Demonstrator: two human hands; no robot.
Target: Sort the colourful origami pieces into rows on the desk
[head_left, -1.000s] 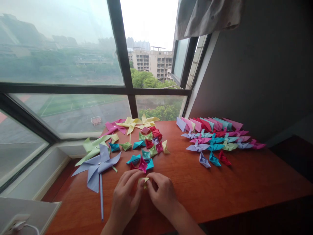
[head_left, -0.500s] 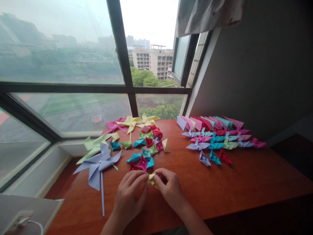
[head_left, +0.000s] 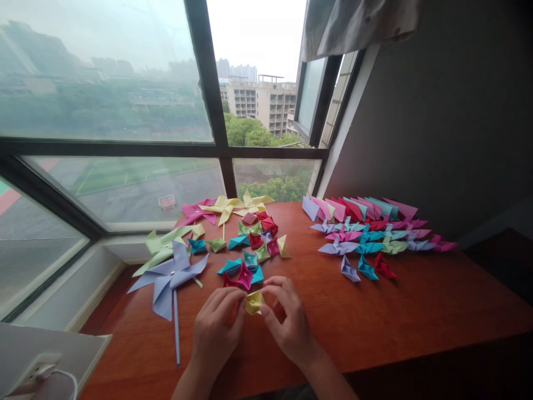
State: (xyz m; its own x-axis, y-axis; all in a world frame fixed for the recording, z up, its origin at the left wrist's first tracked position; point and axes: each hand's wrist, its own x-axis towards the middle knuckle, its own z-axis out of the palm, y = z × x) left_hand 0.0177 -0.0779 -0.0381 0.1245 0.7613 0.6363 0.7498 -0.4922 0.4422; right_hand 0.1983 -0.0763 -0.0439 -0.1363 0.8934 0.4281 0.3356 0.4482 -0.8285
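Observation:
A small yellow folded paper piece [head_left: 254, 303], with a hollow facing up, is held just above the near part of the table. My left hand [head_left: 219, 322] is closed, pinching its left side between thumb and fingers. From the right, my right hand [head_left: 288, 318] grips its edge with curved fingers, the thumb tip at the paper. Right behind the hands lie a magenta folded paper piece [head_left: 245, 276] and a blue one [head_left: 257, 274]. Several more folded paper pieces, among them a teal one [head_left: 250, 259], sit farther back.
Left on the wooden table [head_left: 333, 328] lies a lavender pinwheel [head_left: 171, 273], with a green pinwheel [head_left: 160, 248] behind it. Paper boats [head_left: 367, 269], paper cranes [head_left: 370, 241] and paper planes [head_left: 352, 209] stand in rows at right. A window borders the back.
The yellow paper has turned so its hollow shows, and it sits slightly left and higher. My hands have drawn a little apart around it. The view has shifted slightly.

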